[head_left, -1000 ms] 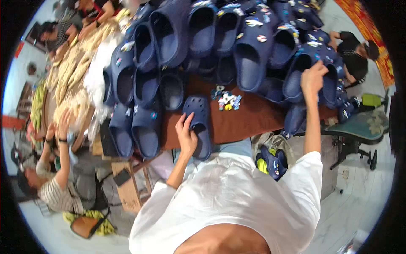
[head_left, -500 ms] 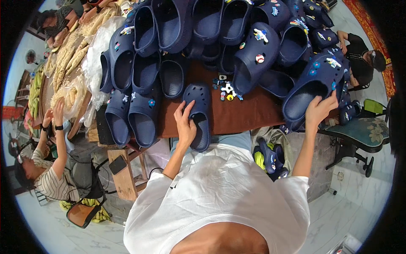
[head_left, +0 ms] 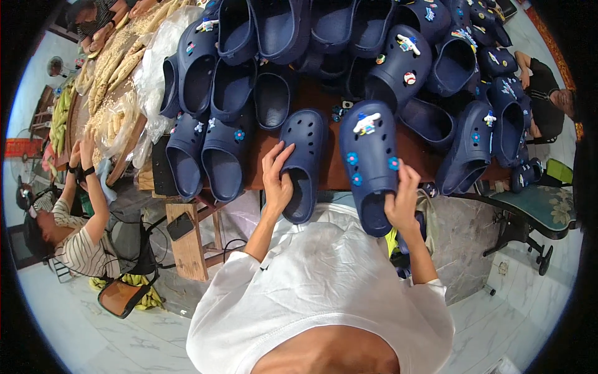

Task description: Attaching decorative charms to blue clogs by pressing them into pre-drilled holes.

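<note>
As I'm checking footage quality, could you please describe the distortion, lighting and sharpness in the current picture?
Head view: fisheye curvature bows the red patterned strip at upper right; head view: the white shirt is bright, with soft fold shadows; head view: charms on the clog in the right hand look distinct, without obvious blur.

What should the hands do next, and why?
Maybe the right hand could set the decorated clog down beside the plain clog, which the left hand touches. The decorated one carries flower charms, while the plain one shows bare holes, so side by side they'd probably be easier to compare.
</note>
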Demonstrator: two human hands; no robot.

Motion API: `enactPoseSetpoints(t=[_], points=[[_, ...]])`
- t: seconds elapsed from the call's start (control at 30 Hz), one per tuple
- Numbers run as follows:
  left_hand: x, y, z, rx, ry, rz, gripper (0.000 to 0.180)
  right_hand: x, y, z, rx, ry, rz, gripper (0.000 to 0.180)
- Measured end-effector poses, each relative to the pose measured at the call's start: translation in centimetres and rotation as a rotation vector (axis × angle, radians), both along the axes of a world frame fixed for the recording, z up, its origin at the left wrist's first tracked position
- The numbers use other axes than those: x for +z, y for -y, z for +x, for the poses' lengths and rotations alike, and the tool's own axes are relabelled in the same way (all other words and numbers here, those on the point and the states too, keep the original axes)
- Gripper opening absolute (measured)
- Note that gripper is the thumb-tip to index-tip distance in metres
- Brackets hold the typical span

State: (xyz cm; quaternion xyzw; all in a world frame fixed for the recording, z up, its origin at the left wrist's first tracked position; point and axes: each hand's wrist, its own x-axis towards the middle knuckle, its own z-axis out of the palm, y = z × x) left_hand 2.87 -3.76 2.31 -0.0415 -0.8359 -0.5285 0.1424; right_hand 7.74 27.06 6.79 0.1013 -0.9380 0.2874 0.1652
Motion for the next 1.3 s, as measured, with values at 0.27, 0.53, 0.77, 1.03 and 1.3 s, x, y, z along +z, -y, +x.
enactPoseSetpoints(t=[0.27,0.53,0.77,1.03,1.3], points=[[1.9,2.6,2.7,0.172,-0.173,0.073,0.067,-3.4,7.3,-4.5,0.09,0.207,-0.161,0.068],[4.1,1.0,1.9,0.146,-0.182,0.172,0.061,-5.8,11.6,-6.6,0.035,0.063,-0.258,0.062],[7.3,-3.1,0.7,-0.03,-0.176,0.072,0.065,-2.9,6.6,-2.6,0.141,0.283,-0.71,0.073],[7.8,-9.6,-0.6,-0.255,-0.163,-0.005,0.073,0.1,5.5,0.6,0.076,0.252,-0.908,0.102],[8.6,-12.2,-1.6,-0.288,-0.237,-0.017,0.062,-2.9,4.6,4.3,-0.026,0.279,-0.867,0.082]])
